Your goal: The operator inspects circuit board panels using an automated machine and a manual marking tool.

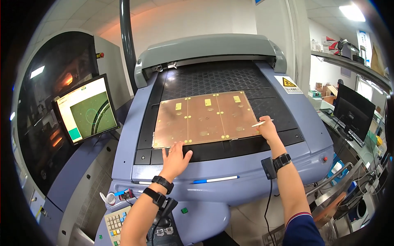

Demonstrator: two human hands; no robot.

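A large copper-coloured circuit board panel with yellow rectangles and dots lies flat on the black bed of a blue-grey machine. My left hand rests at the panel's near left edge, its fingers spread and fingertips on or just beside that edge. At the panel's right edge, my right hand pinches a slim white pen-like stick. The stick's tip points left over the panel; whether it touches the surface I cannot tell. Both wrists carry black straps.
A grey gantry spans the far end of the bed. A blue-and-white marker lies on the front ledge. At left stand a lit monitor and a keyboard. A cable hangs below my right wrist. Another monitor stands far right.
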